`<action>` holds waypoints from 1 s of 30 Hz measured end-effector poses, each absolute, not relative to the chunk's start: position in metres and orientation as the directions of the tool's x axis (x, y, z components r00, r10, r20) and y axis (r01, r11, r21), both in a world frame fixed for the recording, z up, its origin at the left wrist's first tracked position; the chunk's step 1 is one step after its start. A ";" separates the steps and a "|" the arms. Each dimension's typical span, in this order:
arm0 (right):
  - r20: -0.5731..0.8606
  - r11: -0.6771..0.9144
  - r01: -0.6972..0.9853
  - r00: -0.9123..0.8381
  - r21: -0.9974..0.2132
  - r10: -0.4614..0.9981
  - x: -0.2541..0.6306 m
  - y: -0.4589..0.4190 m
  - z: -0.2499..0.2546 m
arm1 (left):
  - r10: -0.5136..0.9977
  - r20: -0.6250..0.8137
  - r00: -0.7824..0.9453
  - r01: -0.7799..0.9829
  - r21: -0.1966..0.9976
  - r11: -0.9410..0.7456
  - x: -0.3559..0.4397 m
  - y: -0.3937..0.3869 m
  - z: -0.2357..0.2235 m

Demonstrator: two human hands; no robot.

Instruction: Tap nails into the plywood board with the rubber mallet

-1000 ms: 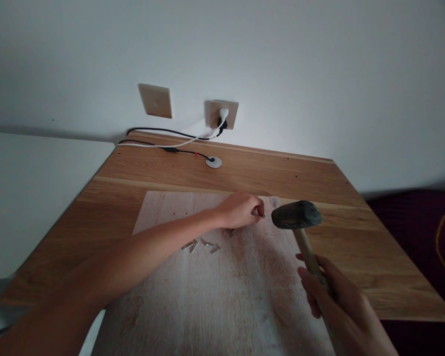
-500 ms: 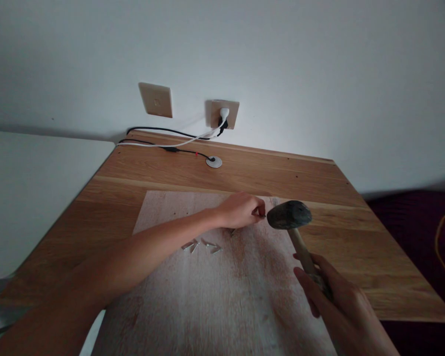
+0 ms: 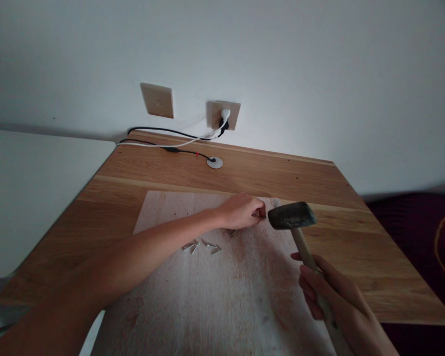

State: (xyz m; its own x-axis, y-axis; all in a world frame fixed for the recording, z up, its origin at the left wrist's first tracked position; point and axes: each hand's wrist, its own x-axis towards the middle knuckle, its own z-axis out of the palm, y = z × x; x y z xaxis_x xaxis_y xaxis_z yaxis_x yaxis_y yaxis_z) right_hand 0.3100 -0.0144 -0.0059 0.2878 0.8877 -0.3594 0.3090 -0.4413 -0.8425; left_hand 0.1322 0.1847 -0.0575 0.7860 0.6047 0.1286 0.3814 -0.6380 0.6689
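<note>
My left hand (image 3: 243, 210) rests over the pale, worn wooden board (image 3: 215, 301). Its thumb and fingers are pinched together on a small thin piece that looks like a nail (image 3: 264, 217); only a dark tip sticks out to the right. My right hand (image 3: 337, 296) is wrapped around the wooden handle of a rubber mallet (image 3: 292, 215). The mallet's black head is tilted, just right of my left fingertips and apart from them. Several small shiny nail-like pieces (image 3: 211, 246) lie loose on the board below my left wrist.
Under the board is a wooden desk (image 3: 319, 178) against a white wall. Black and white cables (image 3: 159, 145) run along its back to a wall socket (image 3: 226, 116). A white panel (image 3: 40, 198) stands at the left, dark purple fabric (image 3: 404, 232) at the right.
The mallet has shifted slightly right and its head has turned a little. More of the handle shows below my right hand. My left hand keeps its place and pinch.
</note>
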 end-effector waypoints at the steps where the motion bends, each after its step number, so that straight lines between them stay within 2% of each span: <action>1: -0.373 -0.447 0.278 0.280 -0.850 0.885 0.311 -0.014 -0.006 | 0.604 0.130 0.786 0.383 0.665 -0.642 0.132 0.185 -0.058; 7: -0.401 -0.444 0.264 0.200 -0.856 0.894 0.328 -0.015 -0.017 | 0.598 0.139 0.789 0.385 0.647 -0.658 0.133 0.185 -0.059; 13: -0.425 -0.467 0.224 0.212 -0.856 0.880 0.329 -0.017 -0.017 | 0.599 0.135 0.789 0.385 0.650 -0.655 0.133 0.186 -0.059; 19: -0.394 -0.450 0.278 0.235 -0.849 0.888 0.325 -0.015 -0.010 | 0.598 0.136 0.790 0.379 0.658 -0.651 0.132 0.185 -0.060; 24: -0.412 -0.468 0.261 0.244 -0.844 0.878 0.318 -0.015 -0.005 | 0.599 0.133 0.790 0.376 0.666 -0.644 0.131 0.186 -0.059; 30: -0.298 -0.424 0.410 0.337 -0.807 0.893 0.314 -0.021 0.000 | 0.601 0.132 0.788 0.364 0.688 -0.628 0.130 0.185 -0.057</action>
